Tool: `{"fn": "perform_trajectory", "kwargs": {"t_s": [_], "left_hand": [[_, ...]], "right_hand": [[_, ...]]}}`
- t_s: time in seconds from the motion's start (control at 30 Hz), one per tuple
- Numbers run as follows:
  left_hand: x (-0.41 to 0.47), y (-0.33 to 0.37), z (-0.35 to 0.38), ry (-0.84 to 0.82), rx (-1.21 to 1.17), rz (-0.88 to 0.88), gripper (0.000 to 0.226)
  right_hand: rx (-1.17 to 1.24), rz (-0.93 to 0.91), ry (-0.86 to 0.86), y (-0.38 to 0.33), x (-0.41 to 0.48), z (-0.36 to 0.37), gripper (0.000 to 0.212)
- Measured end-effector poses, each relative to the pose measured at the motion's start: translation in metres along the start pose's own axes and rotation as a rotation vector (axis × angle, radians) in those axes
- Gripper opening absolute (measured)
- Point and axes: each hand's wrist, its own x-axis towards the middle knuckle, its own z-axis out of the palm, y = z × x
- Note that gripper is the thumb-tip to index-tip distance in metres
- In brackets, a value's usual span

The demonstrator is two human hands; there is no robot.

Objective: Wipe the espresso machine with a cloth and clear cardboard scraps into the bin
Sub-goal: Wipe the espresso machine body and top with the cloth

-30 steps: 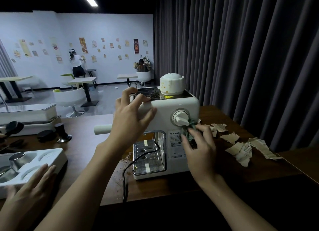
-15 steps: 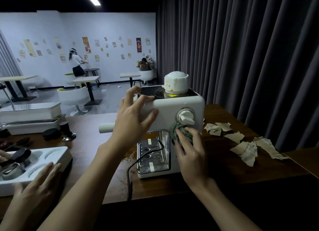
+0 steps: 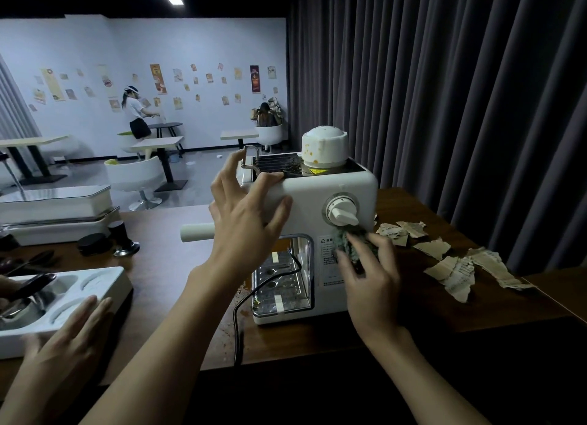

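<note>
Hands on the white boxy espresso machine [image 3: 320,202], cloth at its front.
The left hand [image 3: 246,221] rests on the machine's top left edge, fingers spread; the right hand [image 3: 370,278] pinches a crumpled grey-green cloth [image 3: 346,243] against the front panel, just below the white dial [image 3: 341,213]. Torn beige cardboard scraps [image 3: 451,262] lie on the brown wooden desk [image 3: 413,307], right of the machine.

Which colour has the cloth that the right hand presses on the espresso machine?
The cloth is muted green, seen in the head view.
</note>
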Motion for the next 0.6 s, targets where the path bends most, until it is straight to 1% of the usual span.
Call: {"fn": "perform_trajectory", "kwargs": {"t_s": [0.07,0.13,0.2,0.27,0.37,0.43,0.47,0.57,0.6], "left_hand": [[-0.001,0.001,0.002,0.005,-0.006,-0.007,0.034],[-0.002,-0.001,0.003,0.013,-0.007,0.013,0.039],[-0.002,-0.003,0.002,0.008,0.001,0.043,0.048],[-0.002,-0.005,0.002,0.007,0.006,0.068,0.054],[-0.001,-0.007,0.002,0.011,0.024,0.083,0.057],[-0.001,-0.006,0.003,0.019,0.028,0.08,0.057],[-0.002,-0.006,0.004,0.028,0.025,0.08,0.057],[-0.002,-0.006,0.004,0.046,0.028,0.084,0.056],[-0.002,-0.007,0.004,0.046,0.033,0.088,0.056]], "right_hand": [[0.039,0.026,0.0,-0.009,-0.004,0.006,0.04],[0.045,-0.022,-0.054,-0.015,-0.008,0.009,0.041],[0.037,-0.082,-0.106,-0.011,-0.007,0.007,0.041],[0.014,-0.08,-0.079,0.001,-0.003,0.001,0.039],[-0.011,0.012,0.005,0.01,-0.001,-0.004,0.035],[-0.036,0.022,0.008,0.006,-0.002,0.001,0.032],[-0.049,-0.01,-0.009,0.002,-0.003,0.005,0.031],[-0.084,-0.187,-0.108,-0.005,-0.007,0.01,0.026],[-0.096,-0.21,-0.124,-0.003,-0.007,0.008,0.024]]}}
